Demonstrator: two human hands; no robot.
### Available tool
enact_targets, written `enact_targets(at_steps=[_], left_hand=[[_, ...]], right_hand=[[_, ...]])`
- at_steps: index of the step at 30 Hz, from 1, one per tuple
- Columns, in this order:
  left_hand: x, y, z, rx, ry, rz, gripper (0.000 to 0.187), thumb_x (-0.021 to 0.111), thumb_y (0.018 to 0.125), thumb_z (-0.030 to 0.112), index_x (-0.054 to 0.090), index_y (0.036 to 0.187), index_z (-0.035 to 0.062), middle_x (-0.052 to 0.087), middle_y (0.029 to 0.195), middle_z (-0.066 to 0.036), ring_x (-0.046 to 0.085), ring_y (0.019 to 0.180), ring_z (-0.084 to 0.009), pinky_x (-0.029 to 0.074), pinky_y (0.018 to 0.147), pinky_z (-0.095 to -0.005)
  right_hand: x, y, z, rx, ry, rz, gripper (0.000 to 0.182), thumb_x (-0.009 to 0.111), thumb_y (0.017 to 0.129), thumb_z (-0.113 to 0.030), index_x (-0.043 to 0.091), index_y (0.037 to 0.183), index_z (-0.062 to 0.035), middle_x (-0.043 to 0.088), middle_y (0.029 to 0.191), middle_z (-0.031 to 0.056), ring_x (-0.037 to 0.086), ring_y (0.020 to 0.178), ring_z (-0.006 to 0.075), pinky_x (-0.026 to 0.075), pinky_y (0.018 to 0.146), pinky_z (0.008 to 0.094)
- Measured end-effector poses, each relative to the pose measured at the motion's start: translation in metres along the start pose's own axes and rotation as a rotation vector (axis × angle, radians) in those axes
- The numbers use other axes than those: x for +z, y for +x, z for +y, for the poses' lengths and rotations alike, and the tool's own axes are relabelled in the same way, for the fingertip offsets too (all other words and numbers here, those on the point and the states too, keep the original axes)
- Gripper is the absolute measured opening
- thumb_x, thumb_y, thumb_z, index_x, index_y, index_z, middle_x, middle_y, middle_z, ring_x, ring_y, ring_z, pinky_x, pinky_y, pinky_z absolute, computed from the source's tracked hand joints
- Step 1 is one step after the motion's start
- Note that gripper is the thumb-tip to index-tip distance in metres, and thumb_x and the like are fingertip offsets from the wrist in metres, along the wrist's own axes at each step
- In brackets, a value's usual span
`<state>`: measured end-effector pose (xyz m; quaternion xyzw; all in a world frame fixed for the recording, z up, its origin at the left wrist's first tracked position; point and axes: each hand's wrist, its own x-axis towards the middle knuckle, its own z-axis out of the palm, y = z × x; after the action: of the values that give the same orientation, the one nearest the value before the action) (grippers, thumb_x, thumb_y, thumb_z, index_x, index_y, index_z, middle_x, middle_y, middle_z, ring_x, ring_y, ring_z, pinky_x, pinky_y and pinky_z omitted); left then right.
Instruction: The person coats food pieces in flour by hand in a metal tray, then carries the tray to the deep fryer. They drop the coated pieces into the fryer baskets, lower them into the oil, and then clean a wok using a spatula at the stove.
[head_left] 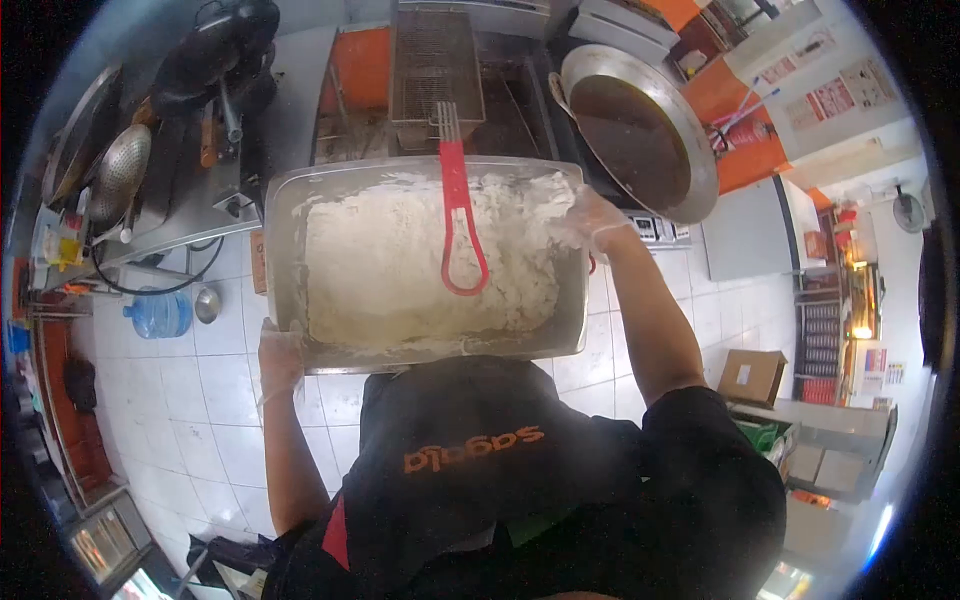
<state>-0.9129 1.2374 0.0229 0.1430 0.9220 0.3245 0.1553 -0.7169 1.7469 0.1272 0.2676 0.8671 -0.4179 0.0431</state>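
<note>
A wide metal tray [578,315] spans in front of me, its inside spread with white flour [380,250]. The flour lies smooth on the left and clumpy on the right. My left hand [281,362], in a clear plastic glove, is closed on the tray's near left edge. My right hand [597,220], gloved too, reaches over the far right corner, with its fingers at the flour heaped by the rim; flour and blur hide how they are bent. The red handle [456,215] of a fryer basket [437,65] hangs out over the middle of the tray.
Right of the basket sits a big wok [640,145] of dark oil. Pans [215,60] and a skimmer [120,175] stand at the left counter. On the tiled floor are a blue water bottle [160,315], a metal bowl [207,305] and a cardboard box [752,377].
</note>
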Motion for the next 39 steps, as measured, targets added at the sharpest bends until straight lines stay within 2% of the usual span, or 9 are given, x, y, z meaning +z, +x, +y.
enact_targets(at_steps=[7,9,12,16,26,29,32,34,39], left_hand=[[0.002,0.004,-0.005,-0.08,-0.127,-0.001,0.04,0.064,0.094,0.027,0.054,0.114,-0.0067,0.068,0.099,-0.028,0.066,0.094,-0.0435,0.051,0.079,-0.0453],[0.015,0.003,-0.02,-0.016,0.029,0.104,0.04,0.064,0.094,0.026,0.054,0.114,-0.007,0.068,0.1,-0.028,0.066,0.096,-0.0436,0.052,0.08,-0.0453],[0.014,0.015,-0.032,0.059,0.178,0.029,0.043,0.062,0.094,0.03,0.055,0.114,-0.0076,0.066,0.101,-0.029,0.065,0.098,-0.0441,0.052,0.081,-0.0468],[0.007,0.007,-0.018,-0.03,0.102,-0.032,0.043,0.06,0.094,0.035,0.056,0.107,-0.0058,0.064,0.094,-0.029,0.063,0.097,-0.0461,0.051,0.079,-0.0504],[0.003,0.007,-0.011,-0.068,0.058,0.023,0.038,0.062,0.092,0.033,0.057,0.103,-0.0028,0.066,0.093,-0.028,0.065,0.092,-0.048,0.051,0.076,-0.0486],[-0.001,-0.002,-0.001,0.071,0.022,-0.016,0.033,0.058,0.094,0.027,0.059,0.105,-0.0038,0.066,0.092,-0.025,0.064,0.088,-0.0401,0.051,0.075,-0.0462],[0.009,0.007,-0.024,0.189,0.059,-0.049,0.03,0.06,0.093,0.023,0.059,0.106,-0.0045,0.065,0.093,-0.02,0.064,0.086,-0.0338,0.051,0.075,-0.0411],[0.01,0.01,-0.028,0.109,0.065,-0.081,0.033,0.063,0.092,0.026,0.06,0.102,-0.0051,0.062,0.099,-0.021,0.064,0.092,-0.0372,0.05,0.079,-0.042],[0.004,0.006,-0.013,-0.082,-0.12,-0.051,0.031,0.059,0.095,0.026,0.061,0.105,-0.0035,0.063,0.101,-0.022,0.064,0.094,-0.0368,0.05,0.08,-0.042]], right_hand=[[-0.057,0.082,-0.081,-0.142,0.746,-0.042,0.052,0.057,0.087,0.011,0.053,0.136,-0.0035,0.065,0.129,0.0104,0.062,0.12,0.0203,0.046,0.109,0.0333],[-0.067,0.125,-0.106,-0.427,-0.018,-0.023,0.043,0.057,0.091,0.002,0.056,0.133,-0.0043,0.065,0.127,0.0091,0.064,0.113,0.0203,0.048,0.102,0.0324],[-0.056,0.195,-0.119,-0.277,0.804,-0.091,0.037,0.06,0.096,-0.009,0.058,0.133,-0.0082,0.067,0.12,0.0077,0.067,0.097,0.0184,0.054,0.083,0.0302],[-0.038,0.302,-0.088,-0.09,0.871,0.025,0.033,0.06,0.1,-0.019,0.058,0.13,-0.0056,0.064,0.122,0.0089,0.065,0.103,0.0186,0.056,0.082,0.0343],[-0.053,0.118,-0.106,-0.12,0.164,-0.219,0.021,0.058,0.096,-0.024,0.07,0.098,-0.006,0.068,0.083,0.0038,0.062,0.07,0.0175,0.053,0.067,0.0309],[-0.013,0.085,-0.047,-0.244,-0.834,-0.392,0.038,0.057,0.092,-0.038,0.069,0.109,-0.0066,0.068,0.094,0.0201,0.067,0.088,0.0314,0.053,0.08,0.0399],[0.042,0.033,-0.055,0.101,-0.788,-0.316,0.063,0.053,0.09,-0.045,0.048,0.146,-0.0157,0.065,0.117,0.0254,0.062,0.114,0.0385,0.049,0.097,0.0455],[0.095,0.021,-0.012,-0.051,-0.764,-0.038,0.078,0.053,0.091,-0.049,0.029,0.155,-0.0121,0.059,0.132,0.0232,0.055,0.124,0.0383,0.046,0.103,0.0484],[0.147,-0.011,-0.006,-0.022,-0.769,0.009,0.067,0.058,0.088,-0.045,0.049,0.141,-0.0065,0.056,0.136,0.0227,0.055,0.126,0.0362,0.043,0.108,0.0453]])
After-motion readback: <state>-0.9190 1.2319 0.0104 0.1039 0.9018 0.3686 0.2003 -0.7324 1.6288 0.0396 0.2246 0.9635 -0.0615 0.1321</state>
